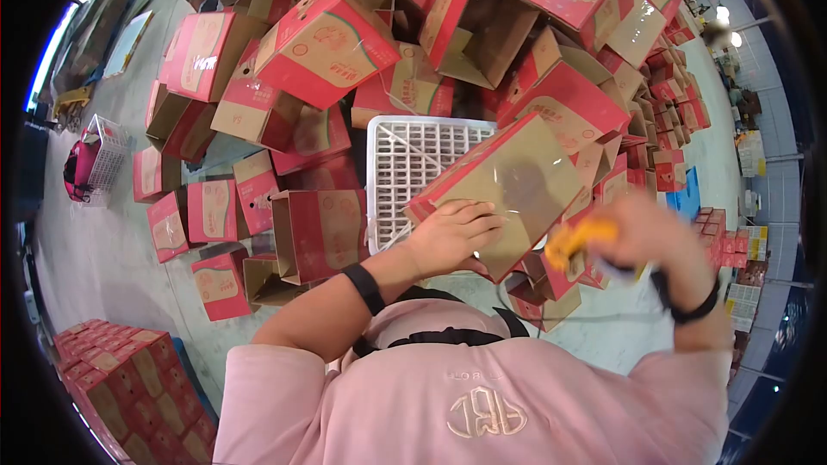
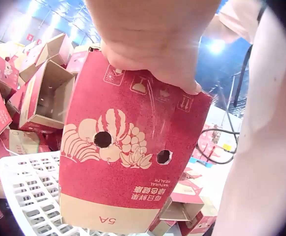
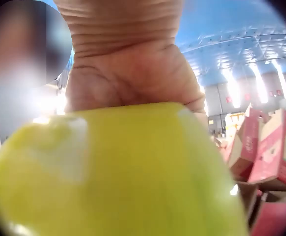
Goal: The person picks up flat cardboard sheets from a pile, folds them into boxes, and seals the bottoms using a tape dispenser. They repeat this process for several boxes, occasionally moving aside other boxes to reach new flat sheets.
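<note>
Red-and-tan rectangular cardboard carton (image 1: pixel 534 194), held tilted over a white plastic lattice crate (image 1: pixel 431 121) (head view; the carton is the dial's centre, twelve at the top of the picture). At 8 o'clock, the left hand (image 1: pixel 457 237) is clamped on the carton's near edge, fingers laid over the tan face. At 4 o'clock, the right hand (image 1: pixel 642 228) is closed around a yellow smooth-surfaced hand tool (image 1: pixel 575 241); blur hides whether tool and carton touch. From 9 to 2 o'clock, a heap of red-and-tan open cartons (image 1: pixel 327 56). Handling, as judged: light if unfilled (contents hidden), stiff along folds, dentable mid-panel, slightly slippery where glossy. Best holds: the folded edges, or the round holes (image 2: pixel 102 139) in the red end panel.
</note>
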The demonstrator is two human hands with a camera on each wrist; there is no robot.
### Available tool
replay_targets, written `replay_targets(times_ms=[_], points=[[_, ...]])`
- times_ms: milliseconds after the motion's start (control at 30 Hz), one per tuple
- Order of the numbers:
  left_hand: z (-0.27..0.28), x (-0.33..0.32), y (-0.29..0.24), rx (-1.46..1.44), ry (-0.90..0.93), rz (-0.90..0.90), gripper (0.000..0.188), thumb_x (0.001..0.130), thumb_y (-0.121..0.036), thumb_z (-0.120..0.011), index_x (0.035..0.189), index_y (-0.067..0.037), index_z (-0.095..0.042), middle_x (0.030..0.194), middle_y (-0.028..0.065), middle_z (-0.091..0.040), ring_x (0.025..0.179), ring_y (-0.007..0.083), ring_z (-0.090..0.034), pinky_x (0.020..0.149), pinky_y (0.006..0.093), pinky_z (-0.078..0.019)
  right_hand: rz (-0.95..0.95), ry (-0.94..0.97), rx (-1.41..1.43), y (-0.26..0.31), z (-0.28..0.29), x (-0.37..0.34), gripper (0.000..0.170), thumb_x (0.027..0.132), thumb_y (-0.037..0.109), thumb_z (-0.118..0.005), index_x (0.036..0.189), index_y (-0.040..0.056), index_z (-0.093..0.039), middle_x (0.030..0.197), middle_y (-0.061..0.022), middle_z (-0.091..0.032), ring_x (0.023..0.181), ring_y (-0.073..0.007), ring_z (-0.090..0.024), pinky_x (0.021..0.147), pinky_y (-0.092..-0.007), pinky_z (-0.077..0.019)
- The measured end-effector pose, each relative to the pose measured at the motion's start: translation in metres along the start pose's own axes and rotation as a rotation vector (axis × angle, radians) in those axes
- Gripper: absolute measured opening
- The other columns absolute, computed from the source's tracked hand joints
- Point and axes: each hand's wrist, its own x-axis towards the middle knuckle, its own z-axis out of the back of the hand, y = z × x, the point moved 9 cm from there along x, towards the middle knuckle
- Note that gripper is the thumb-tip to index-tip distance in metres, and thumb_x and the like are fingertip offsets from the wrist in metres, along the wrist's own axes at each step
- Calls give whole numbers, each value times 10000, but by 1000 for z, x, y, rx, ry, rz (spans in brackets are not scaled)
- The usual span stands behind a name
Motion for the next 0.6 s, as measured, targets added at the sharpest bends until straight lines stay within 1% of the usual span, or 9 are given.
replay_targets(times_ms=[100,133,300,367,433,467,533,567,600], points=[[-5,5,-4,6,40,-16,666,686,-461,-687,1229,-105,-542,1291,13,-512,1257,226,-428,1030,401,-328,-10,-39,190,-36,-129,4,409,743,370,-656,1032,81,-657,947,-196,-647,880,-352,-636,770,-446,-511],[-6,10,-6,10,65,2,655,700,-449,-688,1235,-102,-539,1300,18,-506,1260,235,-426,1036,410,-324,-86,-290,256,-32,-133,9,447,739,383,-664,1071,85,-643,1024,-214,-613,869,-367,-632,768,-457,-511],[0,18,-21,-14,188,-7,586,763,-361,-687,1254,-87,-522,1324,94,-481,1266,291,-412,1049,444,-317,-296,-378,355,-51,-215,73,535,729,413,-690,1138,78,-604,1066,-227,-587,888,-384,-624,777,-452,-514],[43,7,7,72,-249,386,569,786,-285,-692,1270,-61,-494,1299,156,-493,1246,294,-440,1036,458,-336,-295,-407,479,-60,-252,88,564,724,416,-698,1157,72,-587,1074,-225,-586,896,-385,-622,778,-448,-514],[8,-49,81,-425,-607,863,532,844,-203,-648,1312,-52,-445,1289,186,-488,1188,268,-495,996,419,-398,-250,-422,588,-58,-273,89,594,718,420,-705,1176,67,-570,1083,-224,-586,904,-385,-620,780,-444,-514],[-31,-40,81,-1078,-463,1064,511,875,-191,-621,1326,-55,-423,1274,164,-491,1124,224,-531,961,368,-438,-213,-459,709,-60,-277,85,569,742,402,-692,1185,69,-562,1104,-214,-585,900,-371,-624,776,-437,-516],[-33,28,3,-1144,-177,802,559,854,-218,-638,1335,-57,-404,1281,143,-487,1102,250,-543,964,380,-437,54,-744,667,-81,-281,89,492,805,373,-654,1192,84,-556,1102,-168,-602,881,-325,-630,758,-409,-521],[-12,72,-36,-587,-157,393,647,863,-258,-660,1393,-51,-353,1333,136,-458,1188,229,-484,993,372,-401,282,-976,499,-81,-290,87,439,845,361,-628,1191,98,-559,1080,-133,-621,867,-294,-634,744,-388,-524],[8,101,-75,-512,-118,205,672,858,-274,-663,1403,-52,-337,1363,172,-427,1265,295,-421,1028,406,-372,320,-969,504,-76,-276,79,439,845,361,-628,1191,98,-559,1080,-133,-621,867,-294,-634,744,-388,-524]])
